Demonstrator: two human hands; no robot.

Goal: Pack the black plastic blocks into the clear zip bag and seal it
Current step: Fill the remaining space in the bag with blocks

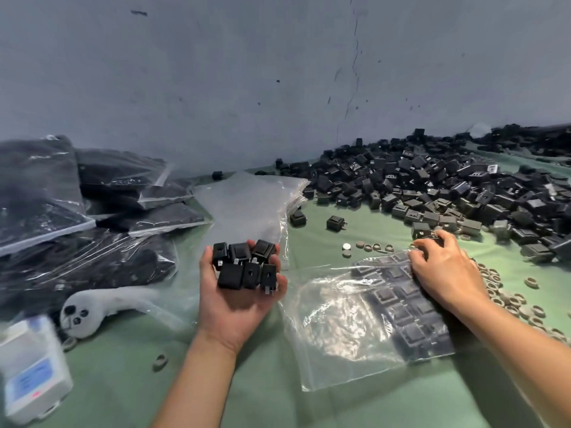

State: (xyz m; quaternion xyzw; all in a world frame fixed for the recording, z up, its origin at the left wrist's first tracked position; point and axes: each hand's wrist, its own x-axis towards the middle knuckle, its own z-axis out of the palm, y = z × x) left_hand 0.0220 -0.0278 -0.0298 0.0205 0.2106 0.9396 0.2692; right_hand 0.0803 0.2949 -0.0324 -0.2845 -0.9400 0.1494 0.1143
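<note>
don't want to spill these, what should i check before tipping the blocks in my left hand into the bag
1. Blocks secure: ok, left hand cups six black blocks.
2. Bag steadied: ok, right hand holds the clear zip bag at its far edge.
3. Room left: ok, the bag's near left part is empty.
4. Bag mouth open: cannot tell.
5. Spare blocks handy: ok, loose pile lies by the right hand.

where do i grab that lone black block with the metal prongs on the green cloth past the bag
Come down on the lone black block and pinch its near and far faces. Its prongs jut out to the right, and bare green cloth surrounds it, so nothing blocks a top approach.
</note>
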